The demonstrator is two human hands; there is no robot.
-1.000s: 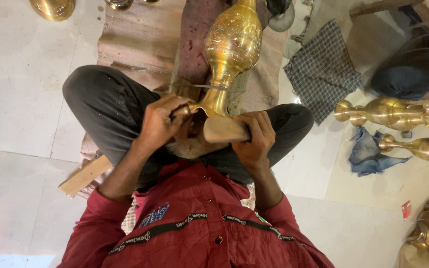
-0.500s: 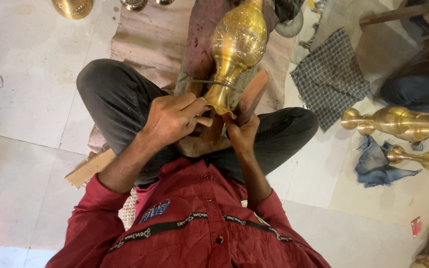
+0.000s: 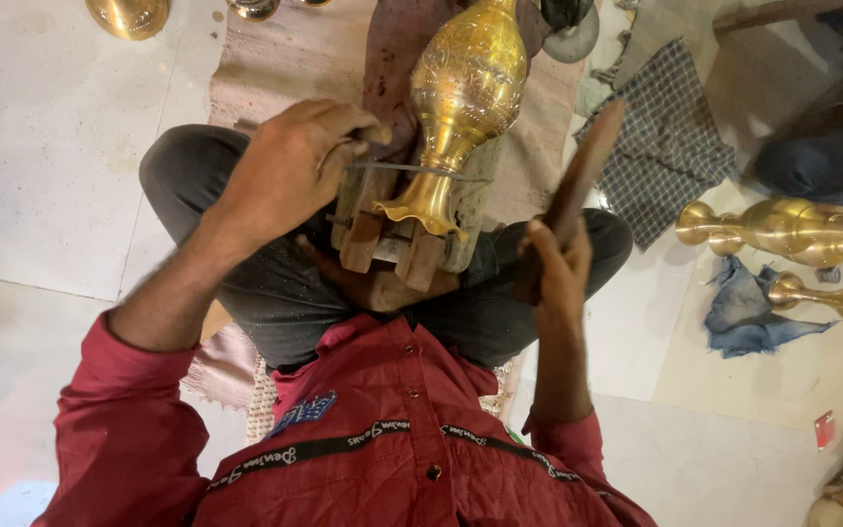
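An engraved brass vase (image 3: 465, 88) lies on its side, its flared foot resting in a slotted wooden block (image 3: 392, 239) on my crossed legs. A thin wire (image 3: 412, 168) runs across the vase's neck. My left hand (image 3: 285, 166) is closed around a small punch-like tool (image 3: 375, 135), just left of the neck. Off to the right of the vase, my right hand (image 3: 553, 259) grips a dark wooden stick (image 3: 587, 161) that points up and away, not touching the brass.
A brown mat (image 3: 285, 49) lies under the vase on the pale tiled floor. A checked cloth (image 3: 661, 146), a blue rag (image 3: 748, 312) and two lying brass vases (image 3: 782, 229) are at right. A brass bowl (image 3: 129, 15) sits top left.
Both hands were together at the vase's foot. The left hand has moved up beside the neck with the tool; the right hand has swung out to the right with the stick raised.
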